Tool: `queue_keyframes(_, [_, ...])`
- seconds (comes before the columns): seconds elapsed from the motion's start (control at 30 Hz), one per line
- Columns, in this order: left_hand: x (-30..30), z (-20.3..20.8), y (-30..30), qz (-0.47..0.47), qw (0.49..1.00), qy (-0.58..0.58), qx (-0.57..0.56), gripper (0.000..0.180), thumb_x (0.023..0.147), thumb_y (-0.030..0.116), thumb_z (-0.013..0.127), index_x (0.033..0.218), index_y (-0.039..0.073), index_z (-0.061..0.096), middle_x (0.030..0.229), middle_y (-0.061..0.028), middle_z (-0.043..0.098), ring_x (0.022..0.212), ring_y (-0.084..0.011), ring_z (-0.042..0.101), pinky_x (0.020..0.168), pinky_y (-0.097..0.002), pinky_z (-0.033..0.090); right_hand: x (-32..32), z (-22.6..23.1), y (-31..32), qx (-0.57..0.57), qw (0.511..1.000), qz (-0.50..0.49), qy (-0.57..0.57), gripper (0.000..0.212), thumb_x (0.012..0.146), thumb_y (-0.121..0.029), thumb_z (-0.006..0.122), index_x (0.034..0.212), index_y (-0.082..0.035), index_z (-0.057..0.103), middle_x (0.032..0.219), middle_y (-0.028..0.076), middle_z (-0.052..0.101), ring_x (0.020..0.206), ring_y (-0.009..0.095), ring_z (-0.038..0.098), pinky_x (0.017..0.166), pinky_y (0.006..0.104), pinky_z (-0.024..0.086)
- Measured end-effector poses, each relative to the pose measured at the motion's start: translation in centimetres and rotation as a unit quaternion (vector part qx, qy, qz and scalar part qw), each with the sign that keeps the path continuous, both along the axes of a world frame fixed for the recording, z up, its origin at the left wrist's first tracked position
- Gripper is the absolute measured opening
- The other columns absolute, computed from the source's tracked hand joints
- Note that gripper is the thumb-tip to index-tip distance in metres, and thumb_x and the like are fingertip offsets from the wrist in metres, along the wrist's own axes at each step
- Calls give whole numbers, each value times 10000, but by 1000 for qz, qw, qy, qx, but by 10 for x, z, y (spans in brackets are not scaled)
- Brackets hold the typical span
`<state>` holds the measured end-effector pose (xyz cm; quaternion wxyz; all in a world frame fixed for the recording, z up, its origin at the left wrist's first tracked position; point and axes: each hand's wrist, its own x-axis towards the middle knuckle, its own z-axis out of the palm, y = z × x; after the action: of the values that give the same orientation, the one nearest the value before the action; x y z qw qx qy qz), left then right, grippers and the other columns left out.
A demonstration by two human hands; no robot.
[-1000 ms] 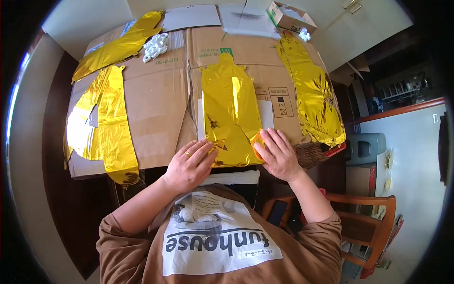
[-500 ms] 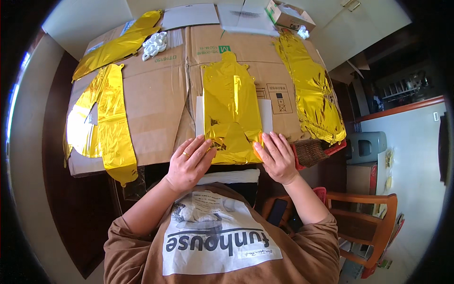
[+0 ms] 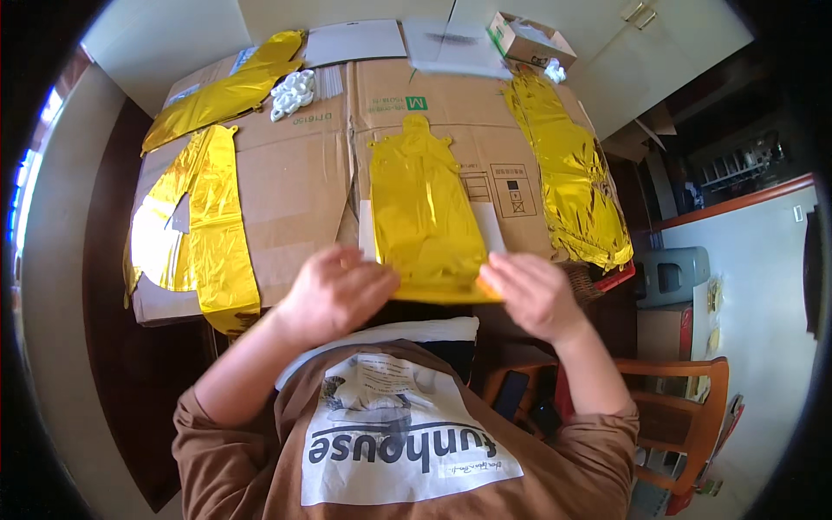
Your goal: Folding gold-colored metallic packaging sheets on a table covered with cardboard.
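Both hands' grip clamps a gold foil balloon (image 3: 425,217) on cardboard-covered table (image 3: 295,173)

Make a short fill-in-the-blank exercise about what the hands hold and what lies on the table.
1. Both hands, left hand and right hand, hold the near edge of a ____ foil balloon.
2. The table is covered with flattened ____.
3. The white plastic bits lie on the ____ half.

Missing words: gold; cardboard; left
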<state>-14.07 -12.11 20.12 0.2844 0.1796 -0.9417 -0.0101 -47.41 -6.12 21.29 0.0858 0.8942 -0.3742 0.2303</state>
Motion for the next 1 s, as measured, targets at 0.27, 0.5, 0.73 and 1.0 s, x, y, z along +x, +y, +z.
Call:
queue_keyframes(0.27, [-9,120,-104,6,937,68,-343,238,849,133,689,1058,42,755,1081,-92,758,953,-235,740,822,-392,570,-3,92,-96,-297,953,-36,35,310,935,-149,727,1237,-83,709,1159,113,754,1021,243,742,840,396,634])
queue_keyframes(0.5, [4,-40,-66,-1,989,-102,-103,429,792,154,698,1217,96,695,1039,-39,640,934,-198,632,816,-382,523,-11,-48,-72,-146,982,40,117,258,953,-178,684,1178,-55,709,1097,140,743,976,258,729,832,339,592])
queue_keyframes(0.73, [-2,-34,-39,35,996,-23,83,459,763,144,746,1209,66,666,1111,-81,640,1037,-281,619,930,-428,484,-20,-34,-50,12,994,22,103,398,860,-299,758,1173,-56,708,1156,147,704,1041,300,684,934,396,541])
queue_keyframes(1.0, [-3,-31,-40,38,985,43,161,491,785,187,769,1239,57,636,1236,-139,608,1167,-345,579,1003,-477,461,-35,-28,-48,159,977,-96,-100,386,894,-330,770,1144,-39,728,1227,149,700,1186,320,636,1021,430,506])
